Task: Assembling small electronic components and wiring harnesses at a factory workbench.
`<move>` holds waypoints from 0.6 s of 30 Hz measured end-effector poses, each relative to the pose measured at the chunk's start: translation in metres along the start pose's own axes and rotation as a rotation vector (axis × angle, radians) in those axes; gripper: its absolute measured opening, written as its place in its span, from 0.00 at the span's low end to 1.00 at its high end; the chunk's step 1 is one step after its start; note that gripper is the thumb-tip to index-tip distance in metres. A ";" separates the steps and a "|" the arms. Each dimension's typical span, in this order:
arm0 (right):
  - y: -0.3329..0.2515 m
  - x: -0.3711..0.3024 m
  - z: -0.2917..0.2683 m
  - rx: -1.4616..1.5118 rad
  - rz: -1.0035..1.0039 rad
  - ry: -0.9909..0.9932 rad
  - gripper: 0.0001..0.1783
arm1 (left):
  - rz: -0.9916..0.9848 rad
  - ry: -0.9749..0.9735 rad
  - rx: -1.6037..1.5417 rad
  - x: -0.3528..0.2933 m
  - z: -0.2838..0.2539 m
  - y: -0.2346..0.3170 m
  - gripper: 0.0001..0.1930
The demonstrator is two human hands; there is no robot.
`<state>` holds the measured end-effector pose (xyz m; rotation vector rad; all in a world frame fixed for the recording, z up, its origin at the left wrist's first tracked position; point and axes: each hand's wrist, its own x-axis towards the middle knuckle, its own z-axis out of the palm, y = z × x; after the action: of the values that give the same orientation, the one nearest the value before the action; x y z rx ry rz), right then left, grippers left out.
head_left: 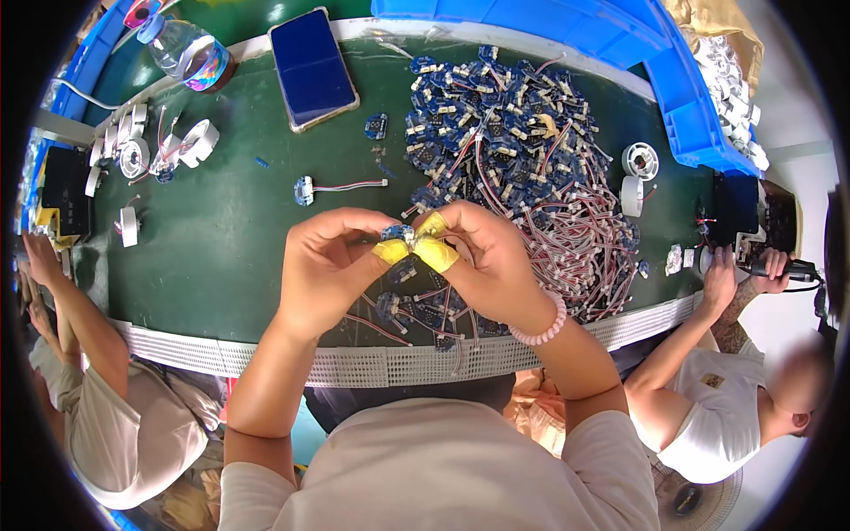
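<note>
Both hands meet above the near edge of the green bench, working 1 small blue round circuit board between them. The left hand pinches it from the left, fingers together on its rim, thumb tip capped in yellow tape. The right hand closes on it from the right, fingers clamped on the same board, with 2 yellow-taped tips showing.

To do this step well, as I judge it, the grip should stay on the board's edge with the taped pads, keeping the thin wires out of the pinch and free of pull. Holding the piece low over the bench would mean a slip drops it only among the loose boards just below the hands.

The board is small, flat and roughly round, blue, with pale parts on its face; detail is too fine to read. It matches the big heap of blue boards with red and white leads lying beyond the right hand. 1 single board with a lead lies apart, beyond the left hand.

Farther off are a dark phone, a water bottle, white tape rolls and a blue bin. Other people sit at either side
</note>
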<state>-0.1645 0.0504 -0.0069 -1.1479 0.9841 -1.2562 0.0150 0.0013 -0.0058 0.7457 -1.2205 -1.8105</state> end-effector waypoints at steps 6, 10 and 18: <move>0.002 0.000 0.007 -0.241 -0.093 0.094 0.05 | 0.046 0.061 0.141 0.000 0.004 0.005 0.13; -0.005 0.004 -0.003 0.049 -0.029 -0.069 0.05 | 0.030 -0.030 0.137 0.000 0.003 0.015 0.11; -0.013 0.024 -0.012 -0.451 -0.256 -0.053 0.11 | -0.008 -0.030 0.360 0.008 -0.004 0.035 0.08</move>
<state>-0.1768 0.0259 0.0048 -1.6924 1.1407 -1.2264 0.0245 -0.0145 0.0248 0.9251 -1.5887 -1.6303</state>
